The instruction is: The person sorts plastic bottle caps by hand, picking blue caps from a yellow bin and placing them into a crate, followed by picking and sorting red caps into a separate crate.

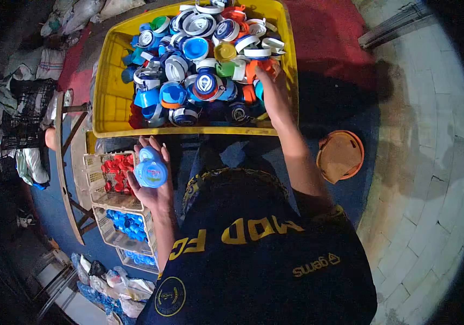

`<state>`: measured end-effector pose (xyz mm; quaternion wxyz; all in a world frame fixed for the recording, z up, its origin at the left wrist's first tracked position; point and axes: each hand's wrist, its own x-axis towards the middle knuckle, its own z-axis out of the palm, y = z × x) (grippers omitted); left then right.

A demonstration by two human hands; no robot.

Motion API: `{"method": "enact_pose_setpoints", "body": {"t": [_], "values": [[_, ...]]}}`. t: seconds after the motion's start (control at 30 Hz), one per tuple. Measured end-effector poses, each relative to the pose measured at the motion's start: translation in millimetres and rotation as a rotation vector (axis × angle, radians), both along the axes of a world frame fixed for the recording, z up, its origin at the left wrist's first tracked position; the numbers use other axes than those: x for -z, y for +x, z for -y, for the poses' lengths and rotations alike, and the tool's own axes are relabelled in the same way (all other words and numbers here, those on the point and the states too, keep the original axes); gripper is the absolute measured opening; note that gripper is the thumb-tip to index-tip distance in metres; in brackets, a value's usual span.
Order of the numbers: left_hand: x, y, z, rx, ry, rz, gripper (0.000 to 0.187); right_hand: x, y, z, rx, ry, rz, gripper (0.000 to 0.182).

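Caps (152, 172) rest in the left hand (158, 190), touching its fingers (155, 143).

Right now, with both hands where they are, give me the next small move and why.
Probably lift the orange cap from the yellow bin: the right hand is at it, while the left hand, palm up, holds light blue plastic.

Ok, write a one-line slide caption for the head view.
The left hand holds light-blue plastic lids while the right hand reaches into a yellow crate of mixed coloured lids.
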<state>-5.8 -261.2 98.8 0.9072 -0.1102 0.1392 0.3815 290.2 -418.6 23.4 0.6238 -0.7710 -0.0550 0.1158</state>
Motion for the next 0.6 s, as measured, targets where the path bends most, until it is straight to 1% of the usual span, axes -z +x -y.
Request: {"method": "enact_pose_setpoints", "body": {"t": [0.03,0.07,0.1,0.13,0.2,0.23,0.27,0.33,0.4,0.43,0.47,0.5,0.57,0.6], "values": [[2.1,-2.0,0.3,0.001,0.006,-0.007,0.069,10.0,10.5,-9.6,-0.015,0.074,-0.05,0.071],[3.9,-3.8,0.8,0.003,0.011,-0.014,0.069,19.4,18.4,-11.6,-0.006,0.135,-0.189,0.072],[5.3,-5.1,0.9,0.007,0.008,-0.014,0.069,15.5,22.5,-14.1,0.005,0.195,-0.329,0.073],[6.6,-5.6,1.2,0.011,0.005,-0.014,0.068,12.1,25.9,-17.0,0.023,0.255,-0.4,0.072],[9.3,-9.7,0.8,0.024,0.002,-0.041,0.068,5.8,28.0,-27.2,0.062,0.325,-0.421,0.069],[11.4,-11.4,-0.6,0.027,0.009,-0.043,0.068,8.0,29.2,-34.5,0.082,0.339,-0.367,0.067],[13.4,-12.7,-2.9,0.033,0.014,-0.047,0.068,15.2,32.5,-45.0,0.069,0.306,-0.242,0.065],[15.8,-14.4,-8.5,0.039,0.028,-0.07,0.068,46.1,34.1,-68.8,0.027,0.191,-0.102,0.067],[16.3,-13.3,-13.7,0.058,0.026,-0.046,0.069,22.3,3.0,-95.0,0.017,-0.124,0.016,0.073],[15.3,-10.9,-14.9,0.075,0.043,-0.023,0.069,12.9,-8.7,-108.1,0.039,-0.401,0.074,0.076],[15.3,-10.0,-16.2,0.079,0.033,-0.019,0.068,12.5,-13.5,-117.1,0.005,-0.293,0.161,0.085],[15.2,-8.2,-17.4,0.072,0.046,-0.044,0.068,-3.8,-20.4,-120.5,-0.056,-0.335,0.233,0.089],[14.7,-6.2,-18.9,0.058,0.081,-0.098,0.067,-12.4,-32.9,-138.0,-0.037,-0.301,0.327,0.074],[13.1,-4.9,-19.1,0.068,0.086,-0.092,0.067,-25.2,-40.2,-144.1,-0.013,-0.283,0.359,0.077]]}}
